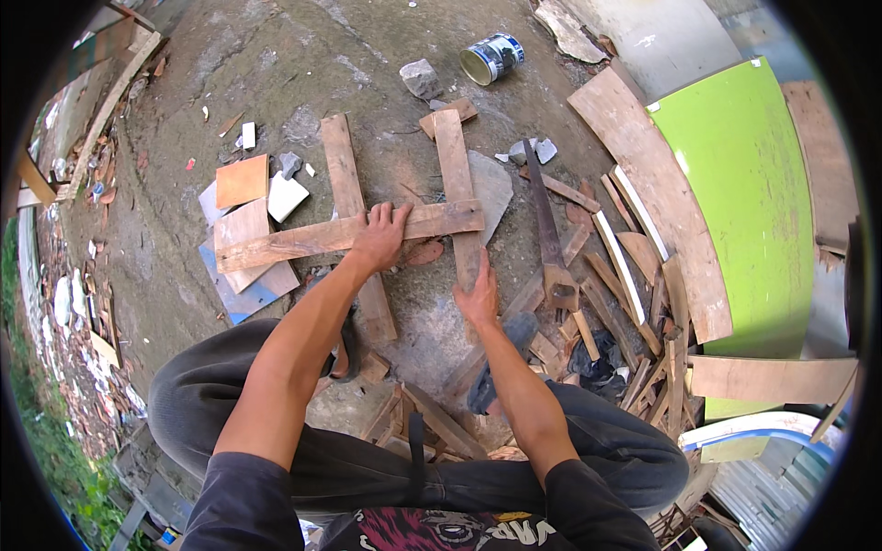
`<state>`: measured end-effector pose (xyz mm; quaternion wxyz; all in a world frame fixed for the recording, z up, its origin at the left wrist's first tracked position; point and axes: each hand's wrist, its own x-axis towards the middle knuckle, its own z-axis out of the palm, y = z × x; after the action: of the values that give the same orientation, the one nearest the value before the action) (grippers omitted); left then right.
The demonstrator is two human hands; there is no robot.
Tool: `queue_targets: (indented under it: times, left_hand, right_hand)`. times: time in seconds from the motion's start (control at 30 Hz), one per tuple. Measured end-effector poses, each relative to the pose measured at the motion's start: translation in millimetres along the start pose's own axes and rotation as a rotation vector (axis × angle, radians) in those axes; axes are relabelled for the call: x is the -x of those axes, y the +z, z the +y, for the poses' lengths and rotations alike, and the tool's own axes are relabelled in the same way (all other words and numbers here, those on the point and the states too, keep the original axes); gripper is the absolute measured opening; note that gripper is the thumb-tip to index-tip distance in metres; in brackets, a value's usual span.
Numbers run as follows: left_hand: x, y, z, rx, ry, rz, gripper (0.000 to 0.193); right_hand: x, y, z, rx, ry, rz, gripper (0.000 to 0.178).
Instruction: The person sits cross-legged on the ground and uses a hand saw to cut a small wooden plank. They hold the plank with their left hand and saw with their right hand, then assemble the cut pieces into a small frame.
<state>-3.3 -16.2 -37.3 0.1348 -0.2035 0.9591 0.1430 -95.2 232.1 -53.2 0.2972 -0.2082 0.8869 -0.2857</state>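
A long wooden plank lies crosswise over two upright-running planks, the left plank and the right plank. My left hand is closed over the crosswise plank near its middle, fingers bent over the far edge. My right hand grips the near part of the right plank, just below where the two cross. The crosswise plank's right end extends slightly past the right plank. Right of these lies a handsaw, its handle toward me.
Tile pieces lie under and beside the crosswise plank's left end. A paint can rests on its side beyond a stone. Wood scraps are heaped at right, near a green board.
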Motion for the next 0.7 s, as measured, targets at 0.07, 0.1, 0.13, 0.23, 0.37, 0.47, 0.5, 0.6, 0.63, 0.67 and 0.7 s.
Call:
queue_targets:
  times: [0.07,0.1,0.13,0.23,0.37,0.47,0.5,0.6,0.63,0.67,0.7]
  left_hand:
    - [-3.3,-1.1,7.4,-0.007,-0.003,-0.026,0.085]
    - [-4.6,-2.4,9.4,-0.002,-0.015,-0.058,0.086]
    - [-5.6,-4.8,8.5,-0.001,-0.031,-0.09,0.087]
    - [-10.1,-12.9,10.2,0.021,-0.076,-0.167,0.091]
    - [-8.8,-33.8,14.7,0.123,-0.084,-0.279,0.101]
    - [-13.9,-43.5,16.5,0.061,-0.07,-0.35,0.109]
    - [-14.1,-45.1,15.9,0.083,-0.076,-0.351,0.112]
    - [-8.5,-49.0,11.6,0.131,-0.106,-0.355,0.123]
    - [-9.8,-48.4,12.7,0.139,-0.106,-0.353,0.126]
    - [-10.4,-47.8,13.0,0.148,-0.108,-0.352,0.129]
    - [-10.3,-47.0,13.0,0.155,-0.112,-0.353,0.128]
  right_hand:
    - [1.1,-1.4,6.1,0.007,-0.008,0.017,0.105]
    - [-0.3,-0.2,7.9,0.009,-0.014,0.025,0.105]
    - [-1.7,-0.3,4.7,0.008,-0.025,0.029,0.105]
    - [0.8,-7.7,1.0,0.059,-0.035,0.039,0.094]
    - [-14.3,-57.1,28.3,0.302,0.002,0.344,0.068]
    - [-15.1,-98.0,67.7,0.684,0.276,0.369,0.056]
    - [-12.4,-108.7,76.6,0.668,0.236,0.32,0.057]
    - [-5.7,-118.9,86.3,0.651,0.184,0.231,0.057]
    - [-5.1,-119.6,89.7,0.677,0.224,0.255,0.058]
    - [-5.2,-119.6,91.9,0.702,0.264,0.279,0.059]
    - [-6.8,-119.7,96.4,0.687,0.246,0.272,0.056]
